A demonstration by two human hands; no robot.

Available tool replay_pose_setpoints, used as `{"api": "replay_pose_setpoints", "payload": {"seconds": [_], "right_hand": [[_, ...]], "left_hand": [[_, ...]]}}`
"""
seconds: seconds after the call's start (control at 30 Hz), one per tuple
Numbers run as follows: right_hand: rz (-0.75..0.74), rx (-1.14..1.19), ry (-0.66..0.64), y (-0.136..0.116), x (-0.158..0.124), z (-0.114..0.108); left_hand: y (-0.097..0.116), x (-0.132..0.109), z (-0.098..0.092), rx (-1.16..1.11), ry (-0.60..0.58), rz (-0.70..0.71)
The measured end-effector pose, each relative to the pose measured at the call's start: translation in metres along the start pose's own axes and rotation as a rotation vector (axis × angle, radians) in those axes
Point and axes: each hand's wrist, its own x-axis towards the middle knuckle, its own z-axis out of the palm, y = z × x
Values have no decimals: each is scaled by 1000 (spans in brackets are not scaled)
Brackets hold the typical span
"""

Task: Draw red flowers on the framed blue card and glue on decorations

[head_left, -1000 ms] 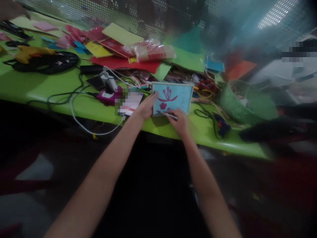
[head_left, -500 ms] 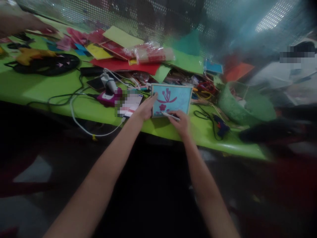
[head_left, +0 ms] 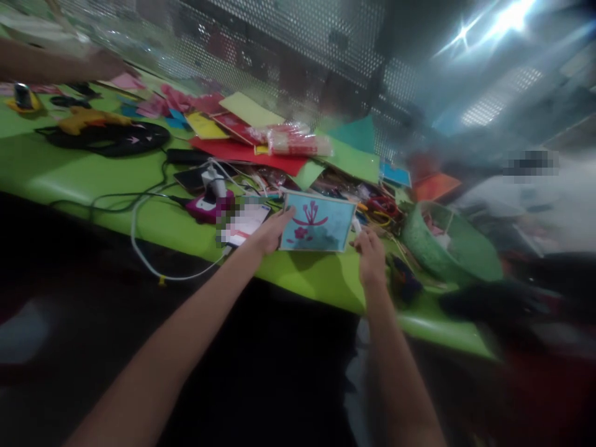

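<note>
My left hand [head_left: 274, 231] is closed on the left edge of a framed picture [head_left: 326, 226], its thumb lying over the front. Dark pink flowers and a curved stem stand out on the picture's light blue face, and the frame has a pale, narrow border. Just off the picture's right edge, my right hand [head_left: 371, 248] is closed round a white pen [head_left: 356, 225], which points up and left. A phone [head_left: 246, 222] with a lit screen lies beside my left hand, a white cable running from it.
A purple and white power strip [head_left: 209, 205] with plugs sits left of the phone. Coloured paper [head_left: 254, 155] is heaped behind. A green basket [head_left: 447, 248] stands right, and a black mask [head_left: 121, 138] lies left. Another person's hand [head_left: 105, 65] reaches in at upper left.
My right hand has drawn the pen away from the picture's face, out past its right edge. My left hand keeps its hold. The camera view has tilted.
</note>
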Motion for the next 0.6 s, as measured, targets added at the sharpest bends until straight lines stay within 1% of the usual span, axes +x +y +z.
{"api": "replay_pose_setpoints", "payload": {"seconds": [0.13, 0.3, 0.4, 0.47, 0.53, 0.6], "right_hand": [[37, -13, -29, 3, 27, -11], [66, -47, -132, 7, 48, -10], [87, -41, -206, 10, 55, -7], [113, 5, -262, 10, 57, -5], [147, 67, -311, 11, 56, -4], [177, 94, -324, 12, 52, -4]], "left_hand": [[7, -6, 0, -12, 32, -25], [15, -12, -4, -13, 60, -61], [15, -13, -6, -5, 81, -83], [14, -14, -7, 4, 104, -93], [13, -15, -7, 15, 132, -98], [12, -17, -8, 30, 166, -99]]}}
